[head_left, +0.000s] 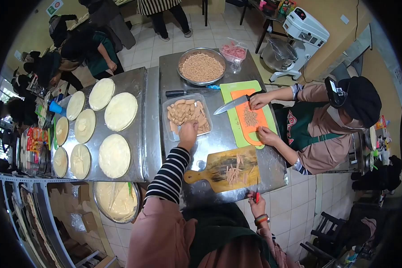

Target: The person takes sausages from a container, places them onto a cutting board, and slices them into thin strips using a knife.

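My left hand (189,132), in a striped sleeve, reaches into a clear plastic tub (169,132) of light-brown sausage pieces (184,110). Its fingers are curled together at the pieces, and what they grip is hidden. My right hand (257,206) is closed around the red handle of a small knife (256,195), beside the table's near edge. Between my hands lies a wooden cutting board (210,166) with thin sausage strips (233,175) on it. A black-handled knife (183,93) rests behind the tub.
At right, a co-worker (319,129) holds a large knife (231,105) over orange and green boards (230,129) with chopped bits. A steel bowl (202,81) of chopped pieces stands behind. Round dough sheets (115,155) cover the left table; a batter bowl (116,214) sits below.
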Available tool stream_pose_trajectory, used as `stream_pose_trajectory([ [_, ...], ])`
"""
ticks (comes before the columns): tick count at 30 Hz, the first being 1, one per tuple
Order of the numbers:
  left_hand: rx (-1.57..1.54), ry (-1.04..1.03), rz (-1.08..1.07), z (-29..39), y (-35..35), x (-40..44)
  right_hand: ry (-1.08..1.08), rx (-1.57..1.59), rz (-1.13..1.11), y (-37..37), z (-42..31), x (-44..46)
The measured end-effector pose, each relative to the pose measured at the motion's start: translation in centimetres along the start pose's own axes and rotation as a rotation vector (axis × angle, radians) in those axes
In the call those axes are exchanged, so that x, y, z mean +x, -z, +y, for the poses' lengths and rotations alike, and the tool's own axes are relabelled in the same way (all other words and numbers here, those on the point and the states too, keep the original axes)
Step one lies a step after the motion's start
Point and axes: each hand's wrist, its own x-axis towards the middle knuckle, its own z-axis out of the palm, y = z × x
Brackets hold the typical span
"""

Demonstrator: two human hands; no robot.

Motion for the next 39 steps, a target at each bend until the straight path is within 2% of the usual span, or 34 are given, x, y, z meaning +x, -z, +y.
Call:
stream_pose_trajectory([
  [1, 0.046, -0.006, -0.097, 0.1, -0.3, 0.6, -0.041, 0.039, -0.019, 0.0, 0.2, -0.6],
  [2, 0.098, -0.082, -0.092, -0.5, -1.5, 1.3, -0.074, 0.071, -0.02, -0.1, 0.3, -1.0],
  [3, 0.092, -0.081, -0.096, -0.5, -2.0, 1.8, -0.076, 0.066, -0.016, -0.1, 0.5, -1.2],
  [5, 0.269, -0.084, -0.196, -0.1, -3.0, 2.5, -0.137, 0.086, -0.024, -0.2, 0.8, -1.4],
  [7, 0.326, -0.054, -0.215, -0.3, -3.5, 3.0, -0.134, 0.069, -0.021, -0.3, 0.5, -1.3],
  [9, 0.386, -0.029, -0.244, -0.5, -3.8, 3.2, -0.036, -0.003, -0.062, -0.4, 0.5, -1.2],
  [11, 0.273, -0.029, -0.078, -0.3, -3.6, 3.0, -0.037, -0.043, -0.054, -0.6, 0.0, -0.8],
  [13, 0.179, 0.02, -0.083, 0.5, -2.3, 2.0, 0.026, -0.144, -0.014, -1.5, -0.8, -0.6],
  [15, -0.157, -0.076, 0.044, 0.5, -1.4, 0.6, 0.056, -0.152, -0.018, -2.7, -2.4, -0.4],
  [16, -0.306, -0.068, 0.007, 0.4, -0.9, -0.7, 0.095, -0.198, -0.064, -3.3, -1.1, 0.0],
  [17, -0.302, -0.066, 0.004, 0.4, -0.6, -2.1, 0.091, -0.195, -0.066, -3.7, -1.6, 0.0],
  [19, -0.697, 0.192, -0.131, 0.3, 0.2, -6.0, 0.1, -0.352, -0.196, -5.5, -3.6, 0.4],
  [21, -0.775, 0.375, -0.166, 0.3, 0.7, -10.4, 0.12, -0.288, -0.22, -7.6, -3.2, 0.6],
  [23, -0.703, 0.482, -0.253, -0.8, 0.2, -14.2, 0.148, -0.219, -0.238, -9.4, -3.7, 1.0],
  [24, -0.7, 0.482, -0.257, -1.2, -0.1, -15.8, 0.135, -0.291, -0.308, -9.9, -4.2, 1.2],
  [25, -0.66, 0.466, -0.194, -1.6, -0.5, -17.3, 0.123, -0.363, -0.379, -10.3, -4.4, 1.1],
  [27, -0.616, 0.445, -0.136, -2.5, -1.1, -19.0, 0.142, -0.418, -0.363, -10.8, -3.4, 0.9],
  [30, -0.66, 0.393, -0.093, -3.0, -1.7, -20.0, 0.066, -0.462, -0.28, -9.7, -2.2, 0.9],
  [32, -0.487, 0.304, -0.257, -2.5, -1.5, -20.1, 0.006, -0.421, -0.116, -8.3, -0.9, 1.2],
  [33, -0.486, 0.304, -0.256, -1.9, -1.6, -20.2, 0.031, -0.423, -0.055, -7.6, -0.4, 1.4],
  [35, -0.548, 0.393, -0.369, 0.0, -2.5, -20.3, 0.034, -0.45, -0.042, -6.4, -0.4, 1.6],
  [36, -0.577, 0.292, -0.258, -0.8, -4.7, -20.9, 0.035, -0.448, -0.036, -6.2, -0.8, 1.5],
  [39, -0.433, 0.256, -0.284, 0.2, -6.2, -20.8, 0.046, -0.433, -0.078, -6.4, -1.7, 0.6],
])
